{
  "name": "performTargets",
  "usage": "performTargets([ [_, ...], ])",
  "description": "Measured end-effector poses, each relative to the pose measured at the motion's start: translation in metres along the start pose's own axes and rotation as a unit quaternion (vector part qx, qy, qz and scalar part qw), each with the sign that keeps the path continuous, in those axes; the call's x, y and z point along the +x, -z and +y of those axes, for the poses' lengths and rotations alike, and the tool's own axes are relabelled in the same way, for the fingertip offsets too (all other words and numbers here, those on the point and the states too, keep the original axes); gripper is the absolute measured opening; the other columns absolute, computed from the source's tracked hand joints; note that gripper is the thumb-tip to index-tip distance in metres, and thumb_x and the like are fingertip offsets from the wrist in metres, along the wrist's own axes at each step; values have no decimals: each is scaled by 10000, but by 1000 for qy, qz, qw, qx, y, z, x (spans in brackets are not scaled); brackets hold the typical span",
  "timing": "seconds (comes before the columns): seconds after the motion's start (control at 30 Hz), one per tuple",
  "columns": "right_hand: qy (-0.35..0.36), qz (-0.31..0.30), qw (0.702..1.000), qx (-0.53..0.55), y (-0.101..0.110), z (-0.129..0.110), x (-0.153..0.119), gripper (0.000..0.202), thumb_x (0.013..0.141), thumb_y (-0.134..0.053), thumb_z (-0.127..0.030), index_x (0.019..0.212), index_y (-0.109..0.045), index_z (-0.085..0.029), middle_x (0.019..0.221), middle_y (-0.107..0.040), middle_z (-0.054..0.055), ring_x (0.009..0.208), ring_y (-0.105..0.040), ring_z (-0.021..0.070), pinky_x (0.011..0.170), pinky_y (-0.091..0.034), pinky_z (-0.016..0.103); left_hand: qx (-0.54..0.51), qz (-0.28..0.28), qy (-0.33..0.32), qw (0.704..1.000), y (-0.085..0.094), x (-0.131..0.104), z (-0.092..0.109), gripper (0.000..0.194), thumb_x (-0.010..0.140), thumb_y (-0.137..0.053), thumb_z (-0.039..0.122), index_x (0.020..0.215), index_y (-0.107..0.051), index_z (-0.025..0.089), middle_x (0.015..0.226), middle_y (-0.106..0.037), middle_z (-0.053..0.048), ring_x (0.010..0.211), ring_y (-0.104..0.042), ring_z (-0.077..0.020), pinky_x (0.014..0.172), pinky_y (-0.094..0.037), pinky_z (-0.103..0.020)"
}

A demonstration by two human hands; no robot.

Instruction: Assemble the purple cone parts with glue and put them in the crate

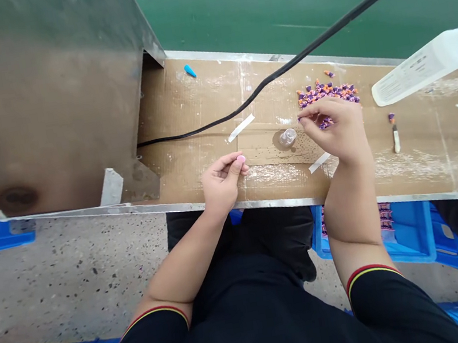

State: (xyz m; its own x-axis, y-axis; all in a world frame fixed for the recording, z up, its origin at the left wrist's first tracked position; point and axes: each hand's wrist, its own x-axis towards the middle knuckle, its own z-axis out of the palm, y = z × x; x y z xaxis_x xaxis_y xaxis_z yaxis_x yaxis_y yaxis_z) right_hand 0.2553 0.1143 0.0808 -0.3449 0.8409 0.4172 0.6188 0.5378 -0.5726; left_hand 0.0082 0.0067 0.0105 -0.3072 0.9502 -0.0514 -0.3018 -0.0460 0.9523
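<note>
My left hand (221, 183) is closed in a pinch above the cardboard-covered bench, left of a small clear cup (288, 138). A pink spot shows at its thumb tip; whether that is a nail or a small part, I cannot tell. Over the near edge of a pile of small purple and orange pieces (325, 93) hovers my right hand (337, 128), thumb and forefinger pinched together. A tiny bit of purple shows at those fingertips, most of it hidden. Wet spots dot the cardboard sheet (262, 146) around the cup.
A black cable (259, 88) crosses above the bench. At left stands a metal housing (45, 108). A white bottle (425, 66) leans at right, beyond a short-bladed tool (396, 139). A blue cone-shaped piece (190, 71) lies at the back. Blue crates (407, 230) sit below.
</note>
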Motion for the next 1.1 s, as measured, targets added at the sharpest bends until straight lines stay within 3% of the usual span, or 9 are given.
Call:
performTargets([
  [0.13, 1, 46, 999, 24, -7, -13, 1, 114, 964, -665, -284, 955, -774, -256, 877, -735, 35, 787, -676, 182, 712, -584, 341, -22, 0, 12, 1000, 0, 2, 0, 449, 761, -945, 595, 932, -864, 187, 738, -751, -50, 638, -706, -107, 630, -618, -204],
  [0.3, 38, 64, 986, 146, -37, -59, -21, 105, 992, -690, -332, 977, -761, -256, 879, -752, 33, 800, -713, 182, 691, -609, 336, -53, 4, 48, 997, -2, 1, 7, 505, 683, -978, 625, 879, -852, 178, 740, -764, -55, 621, -723, -124, 611, -632, -219],
  [0.47, -53, 125, 956, 261, -89, -95, -62, 130, 1037, -651, -348, 1054, -726, -243, 963, -759, 58, 837, -753, 194, 689, -653, 357, -70, -13, 72, 995, -3, 1, 9, 546, 661, -983, 640, 911, -851, 173, 832, -802, -83, 740, -790, -178, 717, -691, -271],
  [0.6, -89, 186, 937, 282, -118, -109, -78, 115, 1059, -631, -316, 1099, -716, -250, 1061, -775, 78, 969, -787, 210, 818, -692, 391, -77, -34, 49, 995, 0, -1, 7, 469, 707, -984, 580, 929, -849, 190, 894, -812, -79, 817, -804, -184, 825, -711, -308],
  [0.73, -86, 203, 946, 238, -125, -116, -82, 99, 1059, -611, -296, 1089, -697, -258, 1085, -778, 92, 1032, -788, 236, 865, -698, 432, -47, -49, 37, 997, 3, -2, 7, 456, 719, -974, 590, 926, -849, 204, 945, -819, -85, 859, -802, -186, 850, -698, -311],
  [0.9, -64, 215, 957, 183, -125, -117, -84, 76, 1033, -614, -288, 1045, -686, -268, 1006, -780, 78, 922, -771, 231, 776, -685, 420, -43, -35, 18, 998, 3, -3, 8, 479, 728, -949, 634, 844, -827, 186, 839, -787, -78, 747, -765, -180, 748, -674, -318],
  [1.1, -66, 229, 953, 188, -129, -116, -85, 79, 1033, -608, -281, 1059, -682, -271, 1028, -788, 88, 964, -787, 248, 804, -693, 449, -51, -44, 48, 997, 6, 0, 2, 483, 672, -998, 596, 894, -842, 196, 860, -796, -68, 736, -755, -167, 757, -667, -313],
])
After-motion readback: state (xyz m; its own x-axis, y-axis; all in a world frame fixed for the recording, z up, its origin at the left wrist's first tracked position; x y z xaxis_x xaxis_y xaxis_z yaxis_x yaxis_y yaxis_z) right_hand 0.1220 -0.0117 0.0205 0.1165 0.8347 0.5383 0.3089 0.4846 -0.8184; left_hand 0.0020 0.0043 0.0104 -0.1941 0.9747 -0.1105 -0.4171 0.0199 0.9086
